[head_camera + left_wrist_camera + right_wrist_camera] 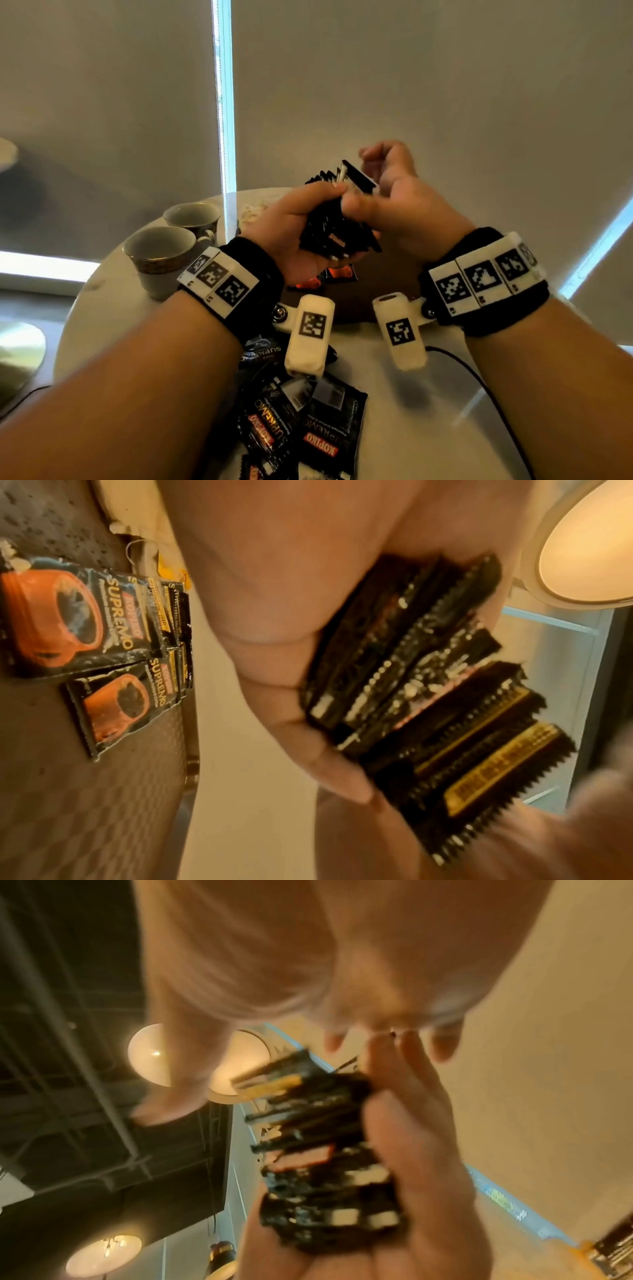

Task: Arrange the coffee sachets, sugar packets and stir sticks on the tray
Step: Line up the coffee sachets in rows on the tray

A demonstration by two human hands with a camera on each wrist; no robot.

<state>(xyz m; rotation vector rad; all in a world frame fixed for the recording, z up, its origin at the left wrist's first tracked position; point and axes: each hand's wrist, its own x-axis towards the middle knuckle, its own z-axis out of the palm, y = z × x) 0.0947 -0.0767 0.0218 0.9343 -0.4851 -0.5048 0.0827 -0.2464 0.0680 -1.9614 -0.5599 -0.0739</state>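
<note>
My left hand (291, 226) is raised above the table and grips a fanned stack of black coffee sachets (330, 222), seen edge-on in the left wrist view (428, 696) and the right wrist view (318, 1150). My right hand (387, 192) is right beside the stack with its fingers curled and its thumb against the stack's side. Whether it grips a sachet I cannot tell. Below the hands lies the dark brown tray (387, 277), with two orange-cup sachets (72, 620) flat on it. More sachets (308, 425) lie loose on the table near me.
Two grey cups (161, 257) with gold bands stand at the left of the round white table (411, 428). Pale packets (253, 209) lie at the back, blurred. A black cable (479, 383) runs across the table's right side.
</note>
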